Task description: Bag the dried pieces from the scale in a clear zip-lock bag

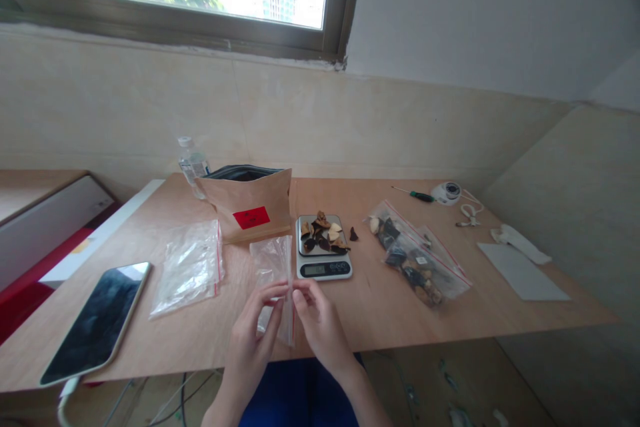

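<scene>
Both hands meet at the zip edge of a clear zip-lock bag near the table's front. My left hand pinches the bag from its left side, close to the red-lined seal. My right hand grips the same edge from the right, fingertips almost touching the left ones. The bag looks flat, with nothing visible inside. Just beyond my right hand sits a digital kitchen scale, its tray heaped with dried brown, black and pale slices. One dark piece lies beside the scale.
A kraft pouch stands open behind, near a plastic bottle. Clear bags and a phone lie left. Filled bags, a screwdriver, a small camera and a white sheet lie right.
</scene>
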A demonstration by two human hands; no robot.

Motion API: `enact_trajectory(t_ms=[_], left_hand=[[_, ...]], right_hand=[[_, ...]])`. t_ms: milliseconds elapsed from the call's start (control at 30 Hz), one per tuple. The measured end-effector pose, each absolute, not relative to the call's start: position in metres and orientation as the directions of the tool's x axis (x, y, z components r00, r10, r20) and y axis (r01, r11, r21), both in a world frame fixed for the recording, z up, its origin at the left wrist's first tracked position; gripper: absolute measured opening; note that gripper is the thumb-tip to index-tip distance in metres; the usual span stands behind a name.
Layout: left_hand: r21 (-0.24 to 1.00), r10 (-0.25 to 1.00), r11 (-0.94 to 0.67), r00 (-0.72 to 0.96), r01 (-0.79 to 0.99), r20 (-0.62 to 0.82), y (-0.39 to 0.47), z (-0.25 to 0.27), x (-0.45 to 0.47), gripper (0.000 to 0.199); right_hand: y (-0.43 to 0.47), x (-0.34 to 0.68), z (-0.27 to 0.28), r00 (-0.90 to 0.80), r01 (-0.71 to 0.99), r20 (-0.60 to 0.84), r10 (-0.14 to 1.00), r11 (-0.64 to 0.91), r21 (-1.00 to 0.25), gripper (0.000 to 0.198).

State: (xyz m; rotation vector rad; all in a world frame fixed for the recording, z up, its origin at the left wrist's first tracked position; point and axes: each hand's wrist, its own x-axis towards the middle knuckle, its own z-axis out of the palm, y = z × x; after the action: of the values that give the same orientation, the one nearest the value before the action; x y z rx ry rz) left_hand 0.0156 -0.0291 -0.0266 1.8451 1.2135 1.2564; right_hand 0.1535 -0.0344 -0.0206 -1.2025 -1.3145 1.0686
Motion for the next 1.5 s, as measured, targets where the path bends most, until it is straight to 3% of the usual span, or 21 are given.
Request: enact_trajectory(t_ms=[167, 400, 700, 900, 1133, 1367, 1500], left_hand=[[0.733, 0.847, -0.515, 0.132, 0.445, 0.515, -0.025, -0.033, 0.014, 0.035], [0.681, 0.815, -0.545, 0.117, 0.489, 0.568, -0.023, -0.037, 0.012, 0.034], [0.777, 0.857, -0.487, 0.048, 0.399, 0.513, -0.027, -0.037, 0.010, 0.010], [0.822, 0.898, -0.370, -0.059, 0.433, 0.435, -0.025, -0.030, 0.004, 0.014], [0.848, 0.910, -0.406, 0.064, 0.340, 0.410, -0.021, -0.033, 0.011, 0.034], [0.884, 0.927, -0.372, 0.062, 0.282, 0.370, -0.024, -0.030, 0.013, 0.015], [0.904, 0.936, -0.329, -0.035, 0.274, 0.351, -0.027, -0.031, 0.012, 0.016]], right_hand=[[-0.037, 0.155, -0.016, 0.029, 0.118, 0.114, 0.993, 0.110, -0.987, 0.021], [-0.037, 0.158, -0.008, -0.010, 0.175, 0.127, 0.992, 0.127, -0.976, 0.021], [-0.039, 0.157, -0.004, -0.037, 0.258, 0.176, 0.984, 0.180, -0.949, 0.021], [-0.034, 0.166, -0.006, 0.143, 0.247, 0.134, 0.981, 0.096, -0.964, 0.025], [-0.035, 0.164, 0.001, -0.026, 0.229, 0.112, 0.993, 0.115, -0.967, 0.022], [-0.037, 0.160, 0.002, -0.055, 0.251, 0.143, 0.988, 0.152, -0.956, 0.022], [-0.033, 0.160, -0.010, 0.059, 0.256, 0.135, 0.989, 0.116, -0.960, 0.022]])
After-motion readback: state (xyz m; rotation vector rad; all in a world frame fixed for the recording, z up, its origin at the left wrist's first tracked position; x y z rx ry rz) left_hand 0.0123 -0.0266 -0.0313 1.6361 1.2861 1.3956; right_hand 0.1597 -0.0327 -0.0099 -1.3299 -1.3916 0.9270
